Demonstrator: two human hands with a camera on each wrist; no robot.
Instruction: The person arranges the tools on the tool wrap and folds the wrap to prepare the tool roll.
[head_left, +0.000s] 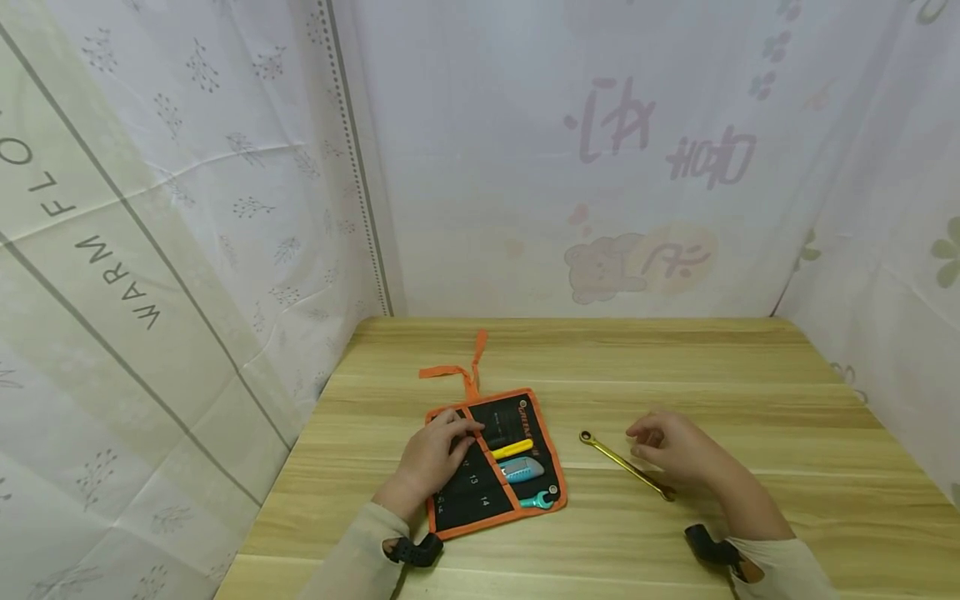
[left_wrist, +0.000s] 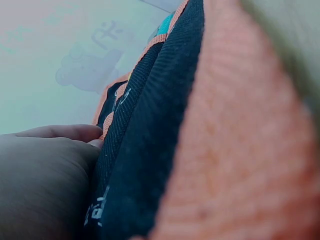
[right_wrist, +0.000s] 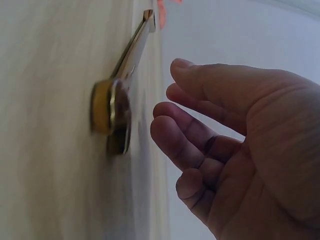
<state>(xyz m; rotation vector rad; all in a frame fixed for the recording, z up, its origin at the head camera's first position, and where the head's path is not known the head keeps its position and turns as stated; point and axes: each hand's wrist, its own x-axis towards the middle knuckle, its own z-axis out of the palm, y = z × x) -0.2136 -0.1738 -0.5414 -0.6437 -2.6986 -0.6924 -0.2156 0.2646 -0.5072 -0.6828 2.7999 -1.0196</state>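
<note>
A black tool pouch [head_left: 491, 533] with orange trim lies unrolled on the table, its pockets printed with numbers. My left hand [head_left: 437, 454] rests on its left part, fingertips at the orange pocket edge [left_wrist: 107, 122] in the left wrist view. In the pockets sit a tool with a yellow handle [head_left: 513, 449], a light blue utility knife [head_left: 523, 470] and a teal open-end wrench [head_left: 537, 500]. A gold ratcheting combination wrench [head_left: 626, 467] lies on the table right of the pouch. My right hand [head_left: 675, 446] hovers beside this wrench, fingers loosely bent, nothing between them [right_wrist: 240, 135].
Orange tie straps [head_left: 471, 375] stretch from the pouch's far edge toward the back of the wooden table [head_left: 637, 358]. Patterned white curtains [head_left: 480, 167] hang behind the table and along both sides. A black wrist camera [head_left: 412, 550] sits on each forearm.
</note>
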